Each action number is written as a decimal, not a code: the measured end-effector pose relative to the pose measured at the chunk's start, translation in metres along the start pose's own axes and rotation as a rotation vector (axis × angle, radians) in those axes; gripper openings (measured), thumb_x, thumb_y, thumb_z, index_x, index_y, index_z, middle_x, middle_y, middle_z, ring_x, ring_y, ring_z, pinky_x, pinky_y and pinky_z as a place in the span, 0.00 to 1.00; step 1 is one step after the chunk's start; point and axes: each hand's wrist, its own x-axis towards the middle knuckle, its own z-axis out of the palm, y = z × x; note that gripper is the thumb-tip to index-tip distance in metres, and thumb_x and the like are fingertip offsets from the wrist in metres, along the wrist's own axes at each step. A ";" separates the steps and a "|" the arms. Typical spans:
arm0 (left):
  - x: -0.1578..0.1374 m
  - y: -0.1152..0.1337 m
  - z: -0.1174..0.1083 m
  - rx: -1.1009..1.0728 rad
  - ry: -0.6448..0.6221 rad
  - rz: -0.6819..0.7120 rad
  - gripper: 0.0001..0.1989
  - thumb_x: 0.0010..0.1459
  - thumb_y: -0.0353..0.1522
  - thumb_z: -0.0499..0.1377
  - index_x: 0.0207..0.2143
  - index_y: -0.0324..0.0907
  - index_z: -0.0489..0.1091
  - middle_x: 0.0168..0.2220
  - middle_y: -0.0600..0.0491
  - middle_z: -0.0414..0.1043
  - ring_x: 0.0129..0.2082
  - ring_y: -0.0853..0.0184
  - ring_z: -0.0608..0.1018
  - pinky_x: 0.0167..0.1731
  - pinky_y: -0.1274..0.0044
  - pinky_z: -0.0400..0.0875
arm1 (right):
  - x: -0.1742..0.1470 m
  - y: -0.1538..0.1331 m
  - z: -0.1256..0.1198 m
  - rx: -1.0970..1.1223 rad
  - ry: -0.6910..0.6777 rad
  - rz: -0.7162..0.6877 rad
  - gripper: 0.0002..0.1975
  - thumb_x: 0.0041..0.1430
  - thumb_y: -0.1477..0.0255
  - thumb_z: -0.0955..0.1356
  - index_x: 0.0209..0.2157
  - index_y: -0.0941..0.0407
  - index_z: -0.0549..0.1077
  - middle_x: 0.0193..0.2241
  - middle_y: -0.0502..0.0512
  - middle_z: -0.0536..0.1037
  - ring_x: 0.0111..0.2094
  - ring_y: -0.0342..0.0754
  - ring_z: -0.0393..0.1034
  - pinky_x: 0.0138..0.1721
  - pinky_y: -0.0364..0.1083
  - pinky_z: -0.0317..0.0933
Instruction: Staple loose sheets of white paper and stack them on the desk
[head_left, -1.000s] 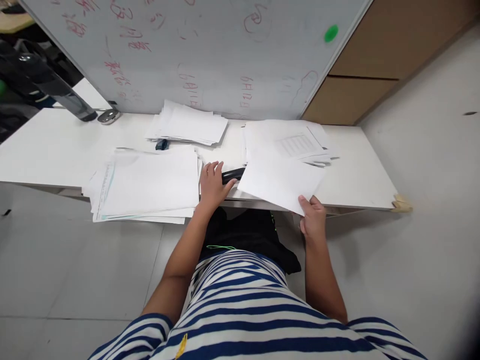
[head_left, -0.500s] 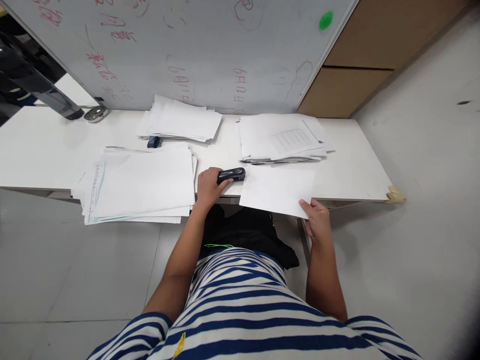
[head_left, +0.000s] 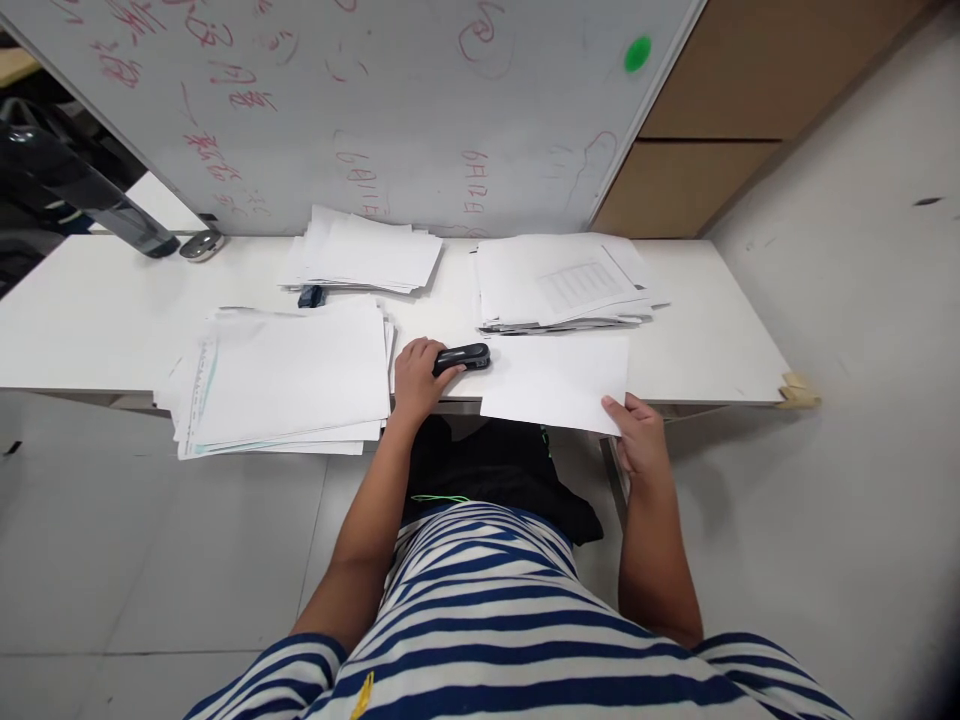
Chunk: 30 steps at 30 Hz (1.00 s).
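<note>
My left hand (head_left: 420,380) is wrapped round a black stapler (head_left: 466,357) at the front of the white table. The stapler's far end points right and meets the left edge of a blank white sheet of paper (head_left: 555,380); whether the corner lies inside its jaw I cannot tell. With thumb on top and fingers beneath, my right hand (head_left: 637,435) pinches the sheet's lower right corner. The sheet's front edge hangs past the table edge. Left of my left hand lies a wide stack of papers (head_left: 292,375), some overhanging the front.
Two more paper stacks, one at back left (head_left: 367,250) and one at back right (head_left: 555,280), lie below a whiteboard (head_left: 420,100). A small dark object (head_left: 310,297) sits between the left stacks. A computer mouse (head_left: 201,246) and a dark bottle (head_left: 97,190) are farther left.
The view has shifted slightly, so the table sits a little lower in the picture. Both hands keep their holds on the stapler and the sheet, which shows almost no movement.
</note>
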 end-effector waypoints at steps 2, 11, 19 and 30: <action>0.000 -0.001 0.001 0.008 -0.001 -0.004 0.18 0.58 0.44 0.63 0.46 0.46 0.71 0.49 0.47 0.75 0.56 0.55 0.70 0.56 0.65 0.63 | 0.001 -0.002 -0.005 0.008 0.051 0.004 0.20 0.42 0.60 0.78 0.36 0.55 0.80 0.36 0.53 0.83 0.33 0.50 0.77 0.32 0.48 0.72; 0.002 0.002 -0.002 0.016 -0.043 -0.012 0.17 0.58 0.44 0.63 0.45 0.45 0.71 0.48 0.47 0.75 0.54 0.56 0.72 0.54 0.66 0.64 | -0.001 0.004 0.012 0.014 -0.075 0.055 0.20 0.43 0.59 0.78 0.37 0.55 0.81 0.33 0.53 0.84 0.32 0.50 0.77 0.34 0.49 0.71; 0.017 0.016 -0.027 -0.053 -0.147 -0.021 0.24 0.57 0.46 0.62 0.52 0.46 0.69 0.53 0.47 0.72 0.55 0.56 0.71 0.54 0.67 0.65 | 0.017 -0.002 0.019 -0.045 -0.246 0.031 0.21 0.46 0.56 0.77 0.40 0.55 0.81 0.32 0.52 0.83 0.35 0.50 0.77 0.40 0.49 0.71; 0.088 0.059 0.001 0.048 -0.202 -0.227 0.24 0.66 0.47 0.48 0.21 0.45 0.62 0.20 0.52 0.65 0.26 0.61 0.72 0.29 0.72 0.58 | 0.062 -0.036 0.018 -0.389 -0.270 -0.040 0.23 0.49 0.53 0.74 0.39 0.58 0.80 0.30 0.54 0.81 0.26 0.46 0.70 0.27 0.44 0.64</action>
